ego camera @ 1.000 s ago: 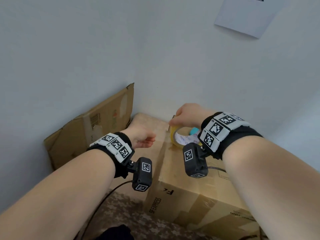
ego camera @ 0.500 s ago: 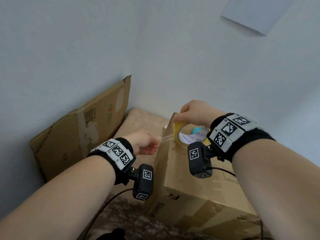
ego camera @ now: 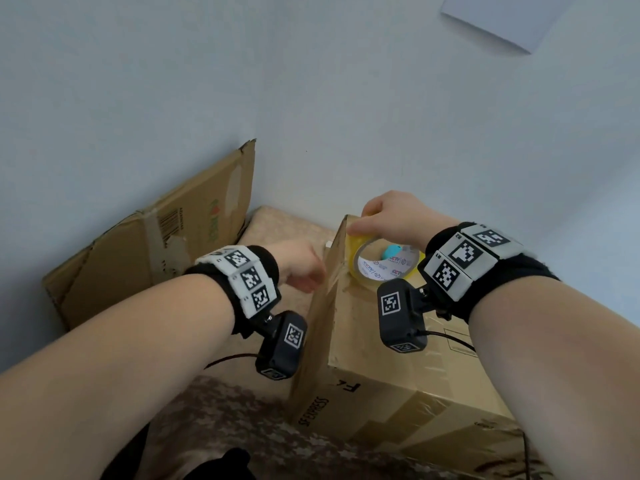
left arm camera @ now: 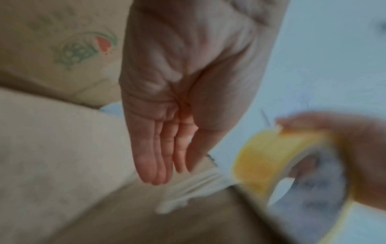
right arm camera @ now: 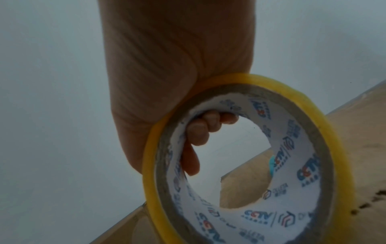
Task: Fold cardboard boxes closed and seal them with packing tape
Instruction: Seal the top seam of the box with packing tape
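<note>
A closed brown cardboard box [ego camera: 367,344] stands on its base in front of me. My right hand [ego camera: 384,216] grips a yellow roll of packing tape [ego camera: 363,271] at the box's far left top edge, fingers [right arm camera: 200,130] hooked through the roll's [right arm camera: 309,132] printed core. A clear strip of tape [left arm camera: 192,186] runs from the roll [left arm camera: 261,156] over the edge onto the box's left side. My left hand [ego camera: 301,268] is at that side face; its fingers [left arm camera: 163,156] are straight and point down, tips just by the strip. The left wrist view is blurred.
A flattened cardboard box [ego camera: 156,254] leans on the wall at the left. A beige cushion [ego camera: 277,223] lies behind the box, camouflage fabric [ego camera: 242,410] in front. A turquoise object [ego camera: 391,252] sits on the box behind the roll. The wall is close behind.
My left hand has uncurled and moved right to the box's left side. My right hand has kept the roll at the far left edge, with tape now drawn over it.
</note>
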